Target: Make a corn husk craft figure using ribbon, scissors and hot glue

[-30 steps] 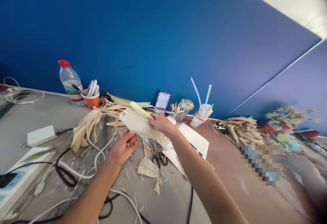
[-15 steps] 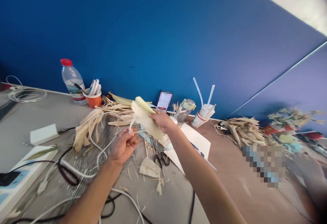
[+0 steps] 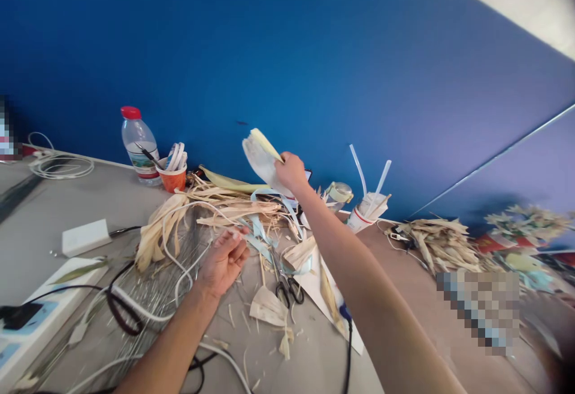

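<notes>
My right hand [image 3: 291, 172] is raised in front of the blue partition, its fingers closed on a pale corn husk [image 3: 264, 159]. Lower and to the left, my left hand [image 3: 225, 259] hovers over the table with thumb and fingers pinched together; whatever is between them is too small to make out. Behind it lies a heap of dry corn husks [image 3: 242, 211]. Just right of my left hand are black-handled scissors [image 3: 290, 292], a light-blue ribbon [image 3: 260, 235] and a cut husk piece [image 3: 268, 307].
A water bottle [image 3: 140, 148] and an orange cup of tape rolls [image 3: 172, 177] stand at the back left. White cables [image 3: 179, 274] and thin wires cross the left side, near a power strip [image 3: 49, 298]. A cup with straws [image 3: 365, 211] is right; another person's blurred hand shows far right.
My right hand has lifted the corn husk up and away from my left hand. The left hand stays low in a pinch. The view has shifted slightly.
</notes>
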`<action>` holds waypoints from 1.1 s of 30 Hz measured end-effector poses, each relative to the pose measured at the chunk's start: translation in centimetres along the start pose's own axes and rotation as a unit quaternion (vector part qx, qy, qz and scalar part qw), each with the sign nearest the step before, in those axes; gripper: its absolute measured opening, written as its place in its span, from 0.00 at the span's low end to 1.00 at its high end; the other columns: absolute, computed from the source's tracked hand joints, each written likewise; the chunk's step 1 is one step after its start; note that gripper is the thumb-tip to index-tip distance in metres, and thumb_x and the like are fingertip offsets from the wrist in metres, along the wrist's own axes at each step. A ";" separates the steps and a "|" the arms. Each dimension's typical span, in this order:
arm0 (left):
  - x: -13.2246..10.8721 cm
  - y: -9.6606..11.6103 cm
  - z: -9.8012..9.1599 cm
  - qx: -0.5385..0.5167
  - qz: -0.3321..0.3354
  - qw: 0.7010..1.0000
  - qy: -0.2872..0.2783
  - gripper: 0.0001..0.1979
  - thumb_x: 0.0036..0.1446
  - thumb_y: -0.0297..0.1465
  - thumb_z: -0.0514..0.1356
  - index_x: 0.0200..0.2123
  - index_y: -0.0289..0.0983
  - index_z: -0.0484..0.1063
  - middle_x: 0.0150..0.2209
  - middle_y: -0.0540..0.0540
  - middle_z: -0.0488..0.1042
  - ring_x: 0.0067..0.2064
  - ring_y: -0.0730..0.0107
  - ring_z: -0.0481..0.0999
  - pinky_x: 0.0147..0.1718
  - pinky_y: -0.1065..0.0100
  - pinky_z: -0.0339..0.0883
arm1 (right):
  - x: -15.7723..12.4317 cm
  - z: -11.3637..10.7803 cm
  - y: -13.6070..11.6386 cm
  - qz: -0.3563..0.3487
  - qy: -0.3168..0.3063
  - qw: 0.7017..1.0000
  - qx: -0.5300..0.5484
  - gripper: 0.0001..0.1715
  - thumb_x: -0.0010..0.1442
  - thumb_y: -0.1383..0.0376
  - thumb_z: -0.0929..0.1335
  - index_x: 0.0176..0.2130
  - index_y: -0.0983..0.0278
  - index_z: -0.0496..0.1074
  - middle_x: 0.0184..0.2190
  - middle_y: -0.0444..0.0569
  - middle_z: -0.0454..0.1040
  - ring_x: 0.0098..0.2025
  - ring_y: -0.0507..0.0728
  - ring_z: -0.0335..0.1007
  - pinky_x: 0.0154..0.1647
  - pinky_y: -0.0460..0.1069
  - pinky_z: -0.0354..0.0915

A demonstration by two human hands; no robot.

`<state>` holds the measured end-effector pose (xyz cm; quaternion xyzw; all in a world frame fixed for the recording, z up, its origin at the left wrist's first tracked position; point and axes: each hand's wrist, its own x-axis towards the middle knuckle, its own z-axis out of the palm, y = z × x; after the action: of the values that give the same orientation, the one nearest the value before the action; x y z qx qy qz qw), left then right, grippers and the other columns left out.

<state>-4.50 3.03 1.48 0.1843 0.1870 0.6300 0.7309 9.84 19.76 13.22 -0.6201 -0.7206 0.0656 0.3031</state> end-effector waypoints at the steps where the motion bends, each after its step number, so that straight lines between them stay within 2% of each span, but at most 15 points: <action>1: 0.0 -0.1 0.0 0.008 -0.002 1.000 0.003 0.08 0.47 0.26 0.67 0.26 0.34 0.68 0.33 0.51 0.73 0.17 0.88 0.48 0.18 0.78 0.53 | 0.4 0.8 -0.7 -0.013 -0.012 1.000 -0.019 0.12 0.58 0.64 0.61 0.38 0.66 0.71 0.35 0.53 0.74 0.39 0.60 0.69 0.40 0.51 0.61; 4: -0.1 -0.2 0.0 0.023 -0.012 1.000 0.011 0.09 0.46 0.27 0.68 0.26 0.34 0.68 0.31 0.51 0.73 0.16 0.88 0.49 0.17 0.78 0.52 | 0.7 3.5 -2.6 -0.025 -0.049 0.996 -0.065 0.17 0.58 0.62 0.63 0.46 0.66 0.69 0.44 0.57 0.72 0.46 0.62 0.68 0.45 0.52 0.62; 7: 0.0 -0.2 -0.1 0.022 -0.010 0.999 0.023 0.08 0.46 0.28 0.67 0.26 0.34 0.69 0.29 0.51 0.74 0.16 0.89 0.49 0.17 0.78 0.51 | -0.4 5.2 -3.8 -0.042 -0.057 0.994 -0.087 0.34 0.52 0.58 0.68 0.56 0.66 0.62 0.53 0.61 0.65 0.53 0.67 0.62 0.52 0.58 0.58; 9: 0.1 -0.1 -0.1 0.016 -0.002 0.999 0.035 0.08 0.46 0.27 0.68 0.27 0.35 0.71 0.28 0.51 0.74 0.15 0.89 0.49 0.17 0.78 0.50 | -2.0 5.1 -4.0 -0.082 -0.063 0.994 -0.032 0.33 0.53 0.59 0.68 0.56 0.65 0.61 0.54 0.60 0.64 0.54 0.65 0.62 0.53 0.57 0.57; 11: 0.2 -0.1 -0.2 0.012 0.004 0.999 0.045 0.07 0.45 0.28 0.68 0.28 0.34 0.72 0.28 0.50 0.76 0.15 0.89 0.50 0.17 0.78 0.50 | -4.3 4.2 -3.8 -0.108 -0.104 0.985 0.083 0.25 0.55 0.60 0.65 0.51 0.66 0.66 0.47 0.55 0.71 0.47 0.59 0.67 0.49 0.52 0.61; 13: 0.3 -0.1 -0.1 0.010 0.004 0.999 0.051 0.08 0.44 0.28 0.69 0.28 0.33 0.73 0.28 0.49 0.77 0.15 0.90 0.50 0.17 0.78 0.51 | -7.4 2.7 -3.2 -0.091 -0.157 0.964 0.196 0.18 0.57 0.59 0.63 0.44 0.66 0.71 0.37 0.50 0.75 0.39 0.55 0.70 0.42 0.50 0.63; 14: 0.3 -0.1 -0.1 0.010 0.004 0.999 0.052 0.09 0.43 0.28 0.69 0.28 0.33 0.73 0.29 0.48 0.77 0.15 0.90 0.50 0.17 0.78 0.51 | -9.2 1.8 -2.9 -0.061 -0.162 0.955 0.242 0.17 0.56 0.60 0.63 0.42 0.66 0.72 0.35 0.49 0.75 0.36 0.55 0.70 0.40 0.49 0.64; 17: 0.2 -0.2 -0.1 0.014 0.007 0.999 0.041 0.08 0.44 0.28 0.68 0.29 0.32 0.74 0.28 0.49 0.76 0.15 0.89 0.51 0.17 0.78 0.51 | -14.8 -0.5 -1.8 0.015 -0.117 0.937 0.330 0.15 0.55 0.61 0.63 0.39 0.65 0.72 0.32 0.48 0.74 0.31 0.53 0.69 0.36 0.48 0.64; 19: 0.1 -0.4 -0.1 0.018 0.005 1.000 0.020 0.07 0.46 0.28 0.68 0.29 0.32 0.74 0.24 0.52 0.72 0.15 0.89 0.51 0.17 0.78 0.51 | -18.1 -1.5 -1.2 0.056 -0.076 0.933 0.347 0.14 0.55 0.61 0.64 0.38 0.63 0.73 0.32 0.49 0.74 0.31 0.54 0.69 0.35 0.48 0.65; 22: 0.0 -0.5 0.0 0.024 0.002 1.000 0.005 0.07 0.46 0.27 0.68 0.28 0.31 0.72 0.20 0.56 0.66 0.16 0.88 0.50 0.17 0.79 0.51 | -21.2 -2.3 -0.6 0.091 -0.063 0.928 0.356 0.12 0.54 0.61 0.64 0.36 0.62 0.74 0.28 0.48 0.73 0.29 0.54 0.67 0.32 0.48 0.64; 25: -0.1 -0.6 0.3 0.022 -0.007 1.000 0.006 0.11 0.43 0.26 0.69 0.23 0.33 0.68 0.17 0.58 0.60 0.16 0.87 0.50 0.17 0.79 0.51 | -21.8 -2.3 0.2 0.111 -0.073 0.924 0.360 0.12 0.54 0.61 0.64 0.36 0.63 0.73 0.25 0.46 0.71 0.27 0.53 0.66 0.29 0.47 0.63; 28: -0.1 -0.4 0.5 0.021 -0.004 1.000 0.004 0.16 0.42 0.26 0.70 0.20 0.33 0.63 0.20 0.57 0.62 0.16 0.88 0.49 0.16 0.79 0.51 | -20.4 -1.6 1.2 0.105 -0.070 0.946 0.299 0.13 0.56 0.63 0.63 0.37 0.63 0.73 0.27 0.45 0.73 0.28 0.53 0.68 0.31 0.47 0.64; 31: -0.1 -0.2 0.5 0.010 0.006 1.000 -0.007 0.16 0.43 0.26 0.69 0.20 0.34 0.62 0.23 0.55 0.66 0.16 0.88 0.48 0.17 0.79 0.53 | -18.0 0.0 1.9 0.050 -0.108 0.974 0.192 0.11 0.57 0.66 0.62 0.37 0.63 0.74 0.34 0.48 0.75 0.36 0.54 0.70 0.40 0.49 0.65; 33: -0.1 -0.1 0.5 0.002 0.007 1.000 -0.011 0.16 0.43 0.26 0.69 0.21 0.34 0.62 0.25 0.54 0.66 0.17 0.88 0.48 0.17 0.79 0.53 | -16.1 1.4 1.9 0.007 -0.106 0.990 0.092 0.14 0.57 0.70 0.63 0.42 0.63 0.73 0.43 0.51 0.74 0.45 0.56 0.69 0.47 0.50 0.63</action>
<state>-4.22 2.92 1.87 0.1938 0.1787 0.6326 0.7283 11.55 5.53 5.46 -0.5844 -0.7351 0.1990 0.2802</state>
